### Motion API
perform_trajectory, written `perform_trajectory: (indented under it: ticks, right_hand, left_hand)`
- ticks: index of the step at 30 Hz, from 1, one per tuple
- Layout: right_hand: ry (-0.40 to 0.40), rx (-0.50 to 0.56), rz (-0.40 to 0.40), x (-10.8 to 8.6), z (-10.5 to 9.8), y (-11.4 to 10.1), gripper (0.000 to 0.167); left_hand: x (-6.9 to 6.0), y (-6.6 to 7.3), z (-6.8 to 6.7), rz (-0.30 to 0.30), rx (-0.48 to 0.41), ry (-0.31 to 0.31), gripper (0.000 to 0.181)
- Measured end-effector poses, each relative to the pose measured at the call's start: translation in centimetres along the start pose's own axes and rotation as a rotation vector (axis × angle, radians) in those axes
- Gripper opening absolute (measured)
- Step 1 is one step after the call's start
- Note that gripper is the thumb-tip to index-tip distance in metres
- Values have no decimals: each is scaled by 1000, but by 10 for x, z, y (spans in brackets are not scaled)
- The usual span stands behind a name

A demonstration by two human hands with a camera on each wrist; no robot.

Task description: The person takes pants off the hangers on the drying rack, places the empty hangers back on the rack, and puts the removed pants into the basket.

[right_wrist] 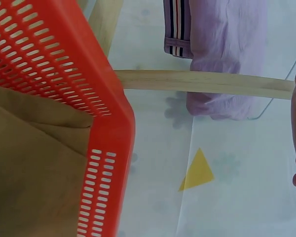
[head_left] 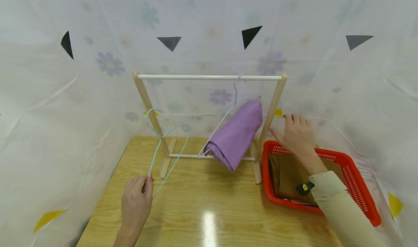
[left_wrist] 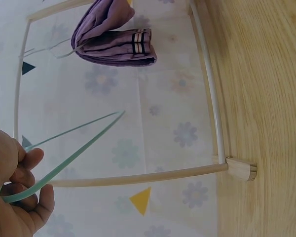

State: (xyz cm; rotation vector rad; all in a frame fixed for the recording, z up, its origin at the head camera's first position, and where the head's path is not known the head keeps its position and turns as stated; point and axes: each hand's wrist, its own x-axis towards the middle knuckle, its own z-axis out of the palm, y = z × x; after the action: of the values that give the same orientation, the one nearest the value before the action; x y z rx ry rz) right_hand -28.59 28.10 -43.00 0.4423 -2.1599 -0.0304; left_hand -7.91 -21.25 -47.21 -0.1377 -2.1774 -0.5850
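Observation:
My left hand (head_left: pixel 135 203) pinches a light teal hanger (head_left: pixel 160 136) by one side of its wire frame, with the hook pointing up, in front of the rack's left post. In the left wrist view, curled fingers (left_wrist: pixel 32 200) hold the hanger's teal wire. My right hand (head_left: pixel 297 136) is raised over the back of the red basket (head_left: pixel 266 174), fingers relaxed, with nothing seen in it. A folded purple garment (head_left: pixel 236 134) with striped trim hangs over a lilac hanger (head_left: pixel 236 90) on the rack's right side. Folded brown cloth (head_left: pixel 289 170) lies in the basket.
The rack has a white top rail (head_left: pixel 196 77), wooden posts and feet, and a low white crossbar (head_left: pixel 183 155). It stands at the back of the wood-grain table (head_left: pixel 183 210). A pale floral sheet (head_left: pixel 202 51) with dark and yellow triangles surrounds the table.

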Motion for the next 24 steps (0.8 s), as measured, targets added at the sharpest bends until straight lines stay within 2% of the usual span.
perform_trajectory:
  ticks: [10,18,24]
  right_hand:
    - [15,-13,-36,19,9,-5,79]
    - [60,-1,-45,29,14,-8,82]
    - [83,-9,-64,34,15,-9,76]
  left_hand:
    - [-1,0,-1,-7,-1,-10,17]
    - [-1,0,-1,-12,2,-6,18]
    - [-1,0,-1,-9,2,-8,18]
